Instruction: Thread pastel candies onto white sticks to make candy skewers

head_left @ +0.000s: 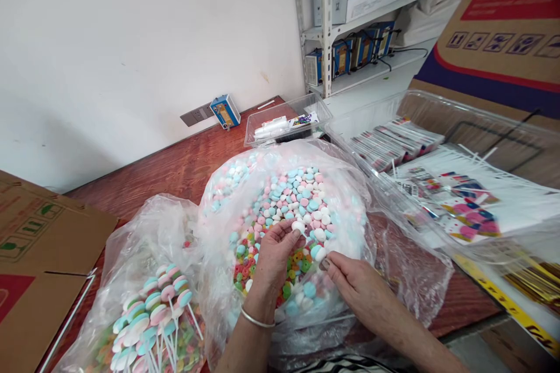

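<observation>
Fingers of the left hand pinch one white candy; the right hand has thumb and forefinger close together at a second white candy, though whether they grip it I cannot tell. Both candies sit over the large bag, taken here as the dial's centre.

Largest trouble first: a sleeve of that bag's loose film, if a forearm drags it, might fold over the opening or tip the contents out. Next, the ring gummies could get mixed into the rounds if the hands stir both. Smallest, a light, smooth candy might slip from a loose pinch and be lost among its likes.

Counts, large to small: two cartons, at nine and two o'clock; two clear trays, at two and twelve; two candy bags, the smaller bag at eight; one bracelet; stick candies at eight, rings and rounds, too overlapped to count.
</observation>
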### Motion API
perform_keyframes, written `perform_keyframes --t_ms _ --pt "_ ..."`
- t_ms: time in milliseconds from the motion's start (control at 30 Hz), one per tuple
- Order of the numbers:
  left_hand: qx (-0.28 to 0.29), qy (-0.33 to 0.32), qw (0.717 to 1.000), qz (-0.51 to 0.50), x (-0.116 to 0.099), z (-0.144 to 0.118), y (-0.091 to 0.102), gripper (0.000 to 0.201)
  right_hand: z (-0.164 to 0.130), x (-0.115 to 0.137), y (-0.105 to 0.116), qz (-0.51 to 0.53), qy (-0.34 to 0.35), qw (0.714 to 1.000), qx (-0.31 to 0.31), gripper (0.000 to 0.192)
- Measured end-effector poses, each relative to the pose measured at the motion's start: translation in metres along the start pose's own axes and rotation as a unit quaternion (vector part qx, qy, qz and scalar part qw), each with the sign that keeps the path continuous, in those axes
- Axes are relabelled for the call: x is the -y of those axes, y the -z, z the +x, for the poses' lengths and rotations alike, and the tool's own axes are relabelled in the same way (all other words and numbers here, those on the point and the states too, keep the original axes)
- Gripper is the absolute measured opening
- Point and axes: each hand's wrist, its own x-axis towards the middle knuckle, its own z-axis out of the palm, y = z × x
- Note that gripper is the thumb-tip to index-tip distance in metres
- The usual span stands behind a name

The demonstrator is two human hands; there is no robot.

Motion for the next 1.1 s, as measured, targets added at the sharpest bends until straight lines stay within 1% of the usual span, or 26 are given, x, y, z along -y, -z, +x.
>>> perform_keyframes --t_ms 100,200,400,600,800,933,1033,1100 --pt "0.014 -0.005 1.000 0.017 0.003 -0.001 0.001 0.041 0.000 -0.001 0.000 0.013 0.001 1.000 -0.001 0.026" --pt "0.008 -0.015 0.999 0.041 0.004 -0.002 0.002 0.041 0.001 0.000 -0.001 0.037 -0.003 0.999 0.000 0.025" --pt "0.000 -0.042 0.996 0.077 0.005 -0.004 -0.007 0.028 0.001 0.004 -0.009 0.110 -0.030 0.993 -0.004 0.028" --pt "-0.017 -0.070 0.989 0.125 0.005 -0.006 -0.013 0.020 0.002 0.009 -0.016 0.138 -0.044 0.989 -0.018 0.031" --pt "0.019 -0.137 0.976 0.169 0.010 -0.005 -0.009 0.015 0.007 0.006 -0.023 0.191 -0.053 0.980 -0.011 0.031" --pt "0.027 -0.154 0.973 0.170 0.015 -0.003 -0.006 0.015 0.008 0.003 -0.023 0.213 -0.057 0.975 -0.004 0.033" --pt "0.030 -0.171 0.968 0.184 0.020 -0.004 -0.004 0.016 0.009 0.003 -0.022 0.214 -0.048 0.976 -0.006 0.032" --pt "0.037 -0.193 0.958 0.210 0.022 -0.007 -0.003 0.016 0.011 0.002 -0.023 0.207 -0.042 0.977 -0.015 0.031"
